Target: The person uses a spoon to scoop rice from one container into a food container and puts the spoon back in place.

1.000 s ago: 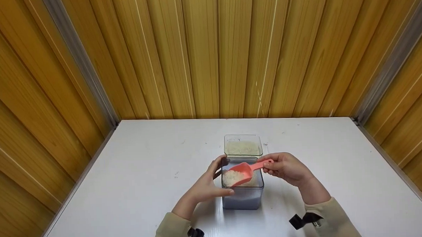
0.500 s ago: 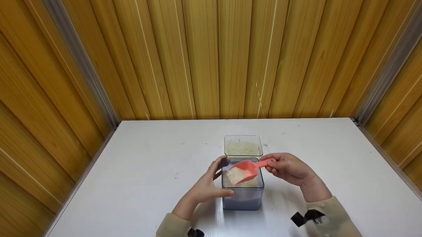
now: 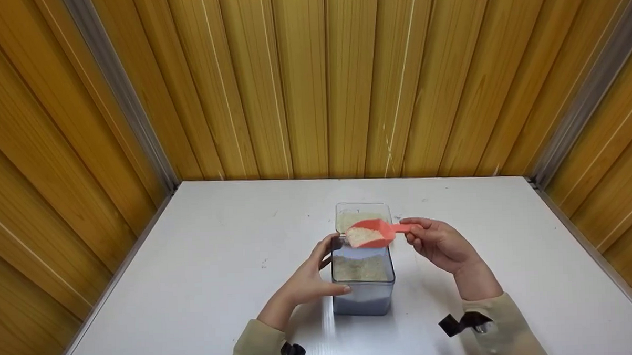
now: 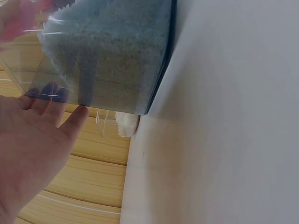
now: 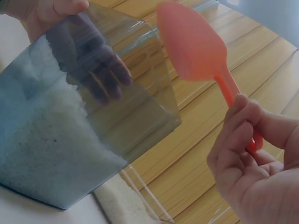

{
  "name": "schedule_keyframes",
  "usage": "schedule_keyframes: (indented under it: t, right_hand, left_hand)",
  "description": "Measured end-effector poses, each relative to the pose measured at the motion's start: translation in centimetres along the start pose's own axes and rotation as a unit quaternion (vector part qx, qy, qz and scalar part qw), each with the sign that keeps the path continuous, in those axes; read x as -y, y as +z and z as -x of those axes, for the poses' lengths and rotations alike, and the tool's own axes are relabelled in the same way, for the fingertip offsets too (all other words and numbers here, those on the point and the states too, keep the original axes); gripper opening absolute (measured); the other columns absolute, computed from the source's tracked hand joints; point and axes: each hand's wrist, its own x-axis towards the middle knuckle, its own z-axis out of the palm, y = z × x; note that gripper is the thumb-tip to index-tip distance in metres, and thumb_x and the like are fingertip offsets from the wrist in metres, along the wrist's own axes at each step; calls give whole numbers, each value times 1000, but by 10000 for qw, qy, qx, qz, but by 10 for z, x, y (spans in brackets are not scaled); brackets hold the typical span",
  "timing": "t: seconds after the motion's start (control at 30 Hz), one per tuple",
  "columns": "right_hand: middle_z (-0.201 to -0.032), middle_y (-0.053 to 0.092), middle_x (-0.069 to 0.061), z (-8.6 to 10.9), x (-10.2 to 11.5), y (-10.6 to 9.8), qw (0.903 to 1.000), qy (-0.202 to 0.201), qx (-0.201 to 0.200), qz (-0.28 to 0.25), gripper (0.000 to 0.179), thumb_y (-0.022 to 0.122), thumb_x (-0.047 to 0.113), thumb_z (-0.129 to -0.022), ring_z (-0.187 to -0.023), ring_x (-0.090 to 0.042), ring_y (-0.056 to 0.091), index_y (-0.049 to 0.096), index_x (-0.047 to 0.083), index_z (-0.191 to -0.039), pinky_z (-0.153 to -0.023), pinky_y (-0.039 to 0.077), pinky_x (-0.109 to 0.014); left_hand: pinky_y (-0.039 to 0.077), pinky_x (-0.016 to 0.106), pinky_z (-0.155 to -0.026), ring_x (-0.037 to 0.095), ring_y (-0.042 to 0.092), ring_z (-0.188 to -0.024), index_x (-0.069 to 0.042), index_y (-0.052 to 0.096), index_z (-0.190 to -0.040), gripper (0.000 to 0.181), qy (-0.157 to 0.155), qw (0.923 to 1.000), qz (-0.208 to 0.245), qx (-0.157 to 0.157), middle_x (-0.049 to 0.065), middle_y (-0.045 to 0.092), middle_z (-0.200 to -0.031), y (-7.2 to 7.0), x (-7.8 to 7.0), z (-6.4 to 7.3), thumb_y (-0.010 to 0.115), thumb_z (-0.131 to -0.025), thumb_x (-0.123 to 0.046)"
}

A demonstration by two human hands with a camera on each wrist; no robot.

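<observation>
My right hand (image 3: 444, 245) pinches the handle of a pink scoop (image 3: 384, 238) heaped with white rice (image 3: 361, 236). In the head view the scoop hangs over the far rim of a bluish see-through rice container (image 3: 362, 301) and overlaps a clear box (image 3: 347, 210) behind it. The right wrist view shows the scoop (image 5: 194, 44) raised past the container's rim. My left hand (image 3: 304, 284) grips the container near the top, thumb at the front and fingers round the left and far sides. Rice fills the container partway, as the left wrist view shows through its wall (image 4: 117, 60).
The clear box, with some rice inside, stands directly behind the container on the white table (image 3: 234, 243). Wood-patterned panels (image 3: 302, 94) rise behind the table and on both sides. Each sleeve carries a black strap mount (image 3: 460, 324).
My right hand has lifted the scoop of rice up and away from me, from inside the container to over its far rim. The left hand and the container have stayed in place.
</observation>
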Motion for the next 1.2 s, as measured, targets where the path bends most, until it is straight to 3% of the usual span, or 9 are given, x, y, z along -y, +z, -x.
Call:
schedule_keyframes:
  t: [0.1,0.2,0.3,0.47,0.7,0.83,0.97,1.2]
  right_hand:
    - [-95,73,1,-1,3,0,9972,-174,-717,123,28,48,4,-108,-82,-3,68,74,13,-114,-77,59,-11]
    - [-91,72,1,-6,5,-1,9870,-285,-1549,310,23,54,5,-106,-77,-3,65,74,15,-111,-74,58,-10]
    - [-86,72,3,-15,4,-2,9709,-354,-2271,673,20,57,6,-104,-75,-3,64,69,8,-120,-75,58,-11]
    - [-85,72,6,-35,0,-5,9360,-381,-3026,1756,43,61,10,-103,-79,-3,64,54,-10,-140,-78,59,-12]
    - [-89,71,3,-59,-9,-4,8832,-440,-3232,3371,33,62,8,-102,-80,-6,66,64,-7,-131,-76,60,-14]
    - [-89,71,-1,-67,-8,-1,8674,-428,-3166,3814,29,63,7,-101,-77,-5,64,67,-6,-127,-73,60,-16]
    - [-90,71,-6,-71,-6,1,8517,-418,-3126,4185,27,63,6,-100,-75,-6,64,68,-5,-124,-66,57,-14]
    - [-98,73,-17,-71,0,2,8058,-515,-3159,4982,26,61,6,-100,-80,-15,66,70,-3,-123,-65,54,-16]
  left_hand:
    - [27,43,-132,22,28,-157,-18,19,-164,110,12,10000,8,7,3,32,-165,0,0,0,88,-79,-25]
    - [27,42,-132,21,28,-157,-20,19,-164,109,-55,10000,28,2,2,32,-165,0,0,0,88,-79,-26]
    - [27,42,-132,22,27,-157,-21,20,-164,109,-134,9999,60,-10,2,31,-165,0,0,1,88,-79,-26]
    - [28,44,-131,24,26,-158,-20,19,-164,110,-216,9998,47,-18,3,30,-166,1,0,1,88,-78,-26]
    - [27,43,-132,25,25,-158,-26,21,-163,109,-190,9998,112,0,3,29,-167,0,0,0,88,-79,-26]
    - [27,43,-132,25,26,-158,-20,19,-164,111,-198,9997,109,-3,4,29,-167,-1,1,0,89,-79,-26]
    - [28,44,-131,26,27,-158,-22,19,-164,111,-243,9997,82,-19,3,30,-167,-1,0,0,89,-78,-27]
    - [28,42,-131,24,27,-158,-19,18,-164,112,-166,9998,50,1,3,30,-166,-1,0,1,89,-78,-26]
